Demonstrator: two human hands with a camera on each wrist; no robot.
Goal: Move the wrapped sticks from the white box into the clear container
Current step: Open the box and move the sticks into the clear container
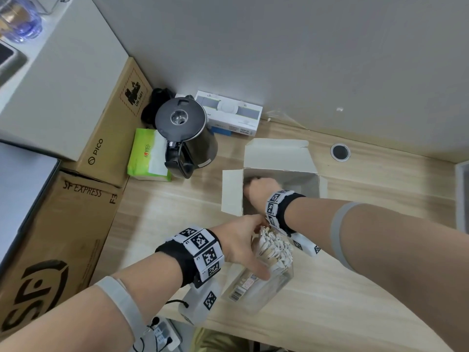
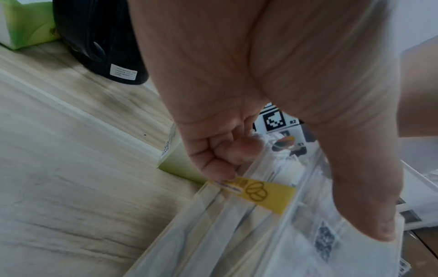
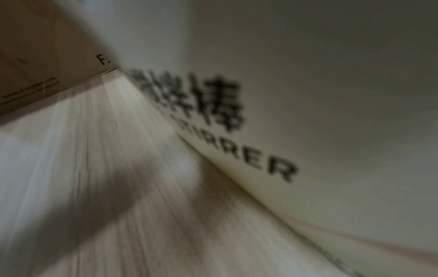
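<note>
The white box (image 1: 305, 180) stands open on the wooden table, flaps spread. My right hand (image 1: 258, 189) reaches down into it; its fingers are hidden inside, and no sticks show there. The right wrist view is blurred and shows only the white box's printed outer wall (image 3: 308, 93) and the tabletop. Nearer to me, the clear container (image 1: 256, 288) stands tilted, with a bundle of wrapped sticks (image 1: 275, 247) poking out of its top. My left hand (image 1: 242, 246) grips it near the rim. The thumb (image 2: 369, 206) and curled fingers (image 2: 213, 161) clamp opposite sides of the clear container (image 2: 237, 234).
A black kettle (image 1: 187, 138) and a green tissue pack (image 1: 148, 154) stand left of the white box. Cardboard cartons (image 1: 50, 237) line the left side. A white carton (image 1: 228, 114) lies against the wall. A cable hole (image 1: 340, 151) sits at the back right.
</note>
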